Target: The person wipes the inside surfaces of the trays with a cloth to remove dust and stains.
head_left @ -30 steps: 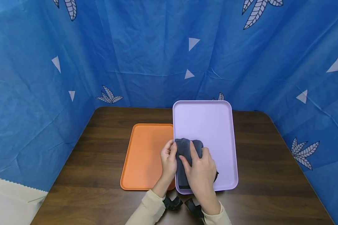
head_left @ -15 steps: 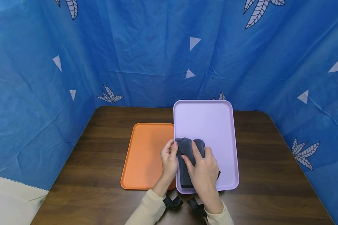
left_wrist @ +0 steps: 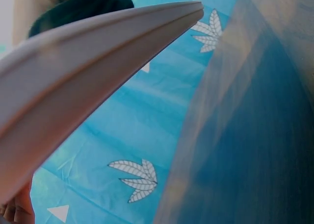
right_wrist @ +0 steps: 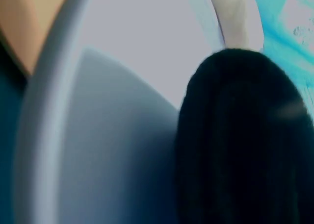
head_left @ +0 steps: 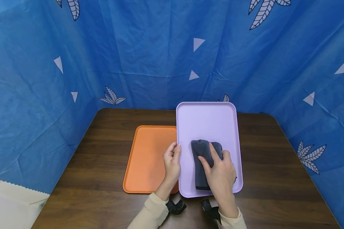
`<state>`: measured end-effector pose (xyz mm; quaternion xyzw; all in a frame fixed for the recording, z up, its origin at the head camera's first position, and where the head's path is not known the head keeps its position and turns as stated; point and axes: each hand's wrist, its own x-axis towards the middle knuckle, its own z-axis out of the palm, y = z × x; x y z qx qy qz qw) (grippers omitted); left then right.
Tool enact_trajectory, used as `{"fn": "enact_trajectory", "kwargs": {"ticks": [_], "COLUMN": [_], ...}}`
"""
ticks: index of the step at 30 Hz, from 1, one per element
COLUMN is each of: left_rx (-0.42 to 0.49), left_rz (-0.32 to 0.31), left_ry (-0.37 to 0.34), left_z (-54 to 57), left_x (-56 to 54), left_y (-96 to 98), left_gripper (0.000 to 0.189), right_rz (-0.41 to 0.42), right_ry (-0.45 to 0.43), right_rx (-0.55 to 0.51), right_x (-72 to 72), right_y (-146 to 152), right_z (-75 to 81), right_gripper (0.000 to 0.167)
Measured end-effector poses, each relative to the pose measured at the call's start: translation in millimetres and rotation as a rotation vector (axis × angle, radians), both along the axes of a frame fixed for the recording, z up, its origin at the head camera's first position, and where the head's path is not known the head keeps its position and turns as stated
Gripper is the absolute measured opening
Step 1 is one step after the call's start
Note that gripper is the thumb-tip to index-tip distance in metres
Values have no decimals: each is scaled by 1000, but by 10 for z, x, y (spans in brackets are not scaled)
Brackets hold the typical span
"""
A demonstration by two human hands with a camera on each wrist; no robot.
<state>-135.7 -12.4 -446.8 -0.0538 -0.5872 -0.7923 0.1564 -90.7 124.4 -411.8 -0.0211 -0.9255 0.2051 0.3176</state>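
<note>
My left hand (head_left: 172,163) grips the left rim of a lavender tray (head_left: 207,122), thumb on top. The left wrist view shows the tray (left_wrist: 98,62) edge-on, raised above the table, with some left fingers (left_wrist: 22,204) at the lower left. On the tray's lower half lies a folded dark grey cloth (head_left: 201,165). My right hand (head_left: 222,176) holds this cloth from above and from its right side, thumb and fingers spread across it. In the right wrist view the cloth (right_wrist: 240,145) looks like a thick, rounded dark fold over the tray floor.
An orange tray (head_left: 149,159) lies flat on the brown wooden table (head_left: 269,171), partly covered by the lavender one in the head view. Blue patterned curtains (head_left: 149,47) enclose the back and both sides. Black wrist mounts (head_left: 176,207) sit under the forearms.
My right hand has slid the folded cloth rightward across the lavender tray, away from the left rim. The left hand and both trays have stayed nearly in place.
</note>
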Motion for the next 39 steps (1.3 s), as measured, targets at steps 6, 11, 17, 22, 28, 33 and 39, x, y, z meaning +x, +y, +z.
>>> {"fn": "enact_trajectory", "kwargs": {"ticks": [6,11,17,22,28,33,39], "left_rx": [-5,-4,-9,-9,3,10,-16], "left_rz": [10,13,16,17,13,13,32], "left_ry": [-3,-5,6,5,16,-2,-5], "left_z": [-4,-7,-2,-7,-6,4,-1], "left_x": [5,0,7,12,14,15,5], "left_y": [2,-5,-8,-4,-4,-9,-8], "left_gripper": [27,27,27,27,26,27,27], "right_rz": [-52,-120,-145,-142,-161,-171,-148], "right_ry": [-63,-121,-141,-146,-164,-177,-144], "right_rx": [-63,-115,-159,-162,-182,-188,-166], "right_x": [7,9,14,19,30,36,38], "right_y": [198,372,463,460,436,382,282], "right_z": [10,4,-9,-16,-15,-15,-30], "right_gripper": [60,59,59,58,58,58,58]}}
